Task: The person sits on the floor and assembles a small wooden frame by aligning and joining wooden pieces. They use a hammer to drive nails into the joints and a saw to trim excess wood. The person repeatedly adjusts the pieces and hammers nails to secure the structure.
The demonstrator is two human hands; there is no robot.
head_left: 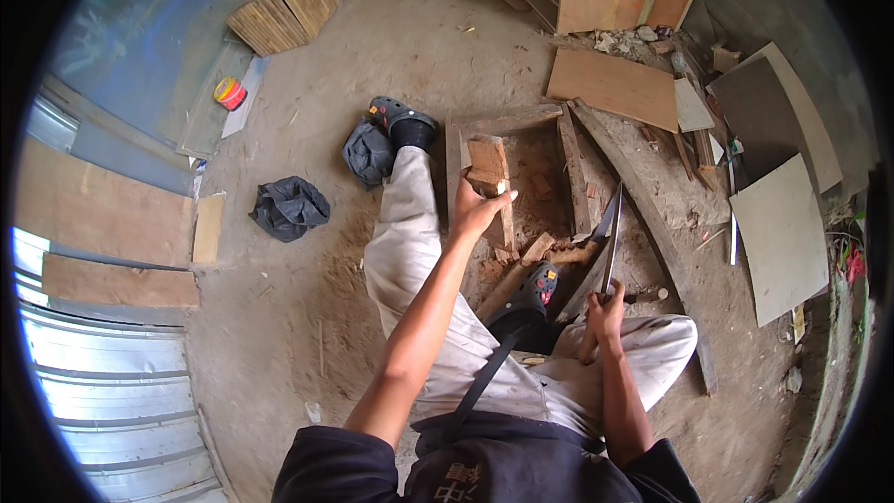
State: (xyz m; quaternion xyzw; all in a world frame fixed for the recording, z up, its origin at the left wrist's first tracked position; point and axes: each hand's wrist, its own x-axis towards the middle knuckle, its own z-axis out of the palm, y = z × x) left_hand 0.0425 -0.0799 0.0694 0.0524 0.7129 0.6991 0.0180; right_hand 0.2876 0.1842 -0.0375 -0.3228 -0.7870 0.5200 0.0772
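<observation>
My left hand (pixel 477 209) is closed round a short piece of wood (pixel 488 156), held upright above a low frame of old timbers on the ground. My right hand (pixel 605 311), close to my bent right knee, grips a machete (pixel 611 256). Its long narrow blade points up and away from me, and its wooden handle (pixel 588 346) shows below my fist. The blade is apart from the wood. Beneath my left hand, part of the wood's lower end is hidden by my fingers.
The timber frame (pixel 570 172) lies between my feet, beside a long beam (pixel 643 214). Wood offcuts (pixel 517 272) lie by my right shoe. Plywood sheets (pixel 610 88) are at the right, black plastic bags (pixel 290 208) and a red-yellow tub (pixel 229 93) at the left.
</observation>
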